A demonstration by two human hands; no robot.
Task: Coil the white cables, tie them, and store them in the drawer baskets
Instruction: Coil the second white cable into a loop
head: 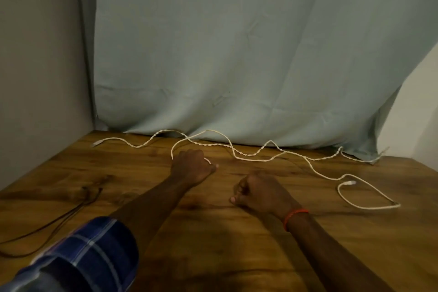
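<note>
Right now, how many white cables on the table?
2. A braided cable runs along the curtain; a smooth cable runs from the left hand to a loop at right. They cross, so more could hide.

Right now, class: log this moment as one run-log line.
left hand: grips thin white cable | right hand: curled, nothing seen in it | white cables: uncoiled on brown wooden table

Both forearms reach forward. The left hand (192,165) is fisted, fingers curled round the white cable (212,130). The right hand (260,191) forms an empty fist.
</note>
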